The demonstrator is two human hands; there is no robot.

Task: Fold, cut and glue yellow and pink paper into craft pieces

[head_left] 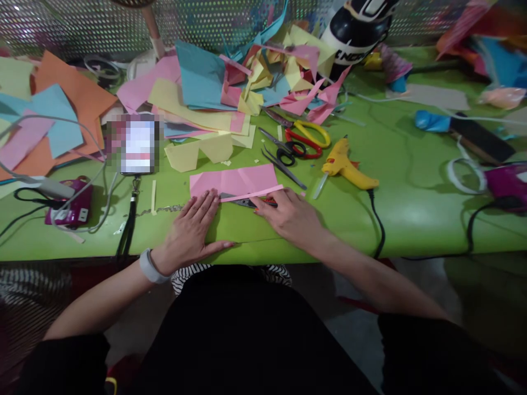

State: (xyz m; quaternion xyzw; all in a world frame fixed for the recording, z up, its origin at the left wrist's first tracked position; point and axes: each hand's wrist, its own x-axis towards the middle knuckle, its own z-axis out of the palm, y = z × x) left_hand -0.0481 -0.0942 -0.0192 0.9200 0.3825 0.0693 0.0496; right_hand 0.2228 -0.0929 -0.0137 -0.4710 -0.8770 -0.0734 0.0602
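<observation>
A creased pink paper strip lies before me, with a narrow fold along its near edge. My left hand rests flat, fingertips on the paper's lower left corner and thumb spread out over the green surface. At the right end, my right hand has its fingers closed on the folded edge. Partly under that edge and the right fingers is a dark grey tool with red-orange and black parts; its kind is unclear. Beyond the paper sits a cut yellow paper piece.
Red-and-yellow-handled scissors, black-handled scissors, tweezers and a yellow glue gun lie to the right. A phone stands left. Paper scraps and a black bottle fill the back. Cords cross both sides.
</observation>
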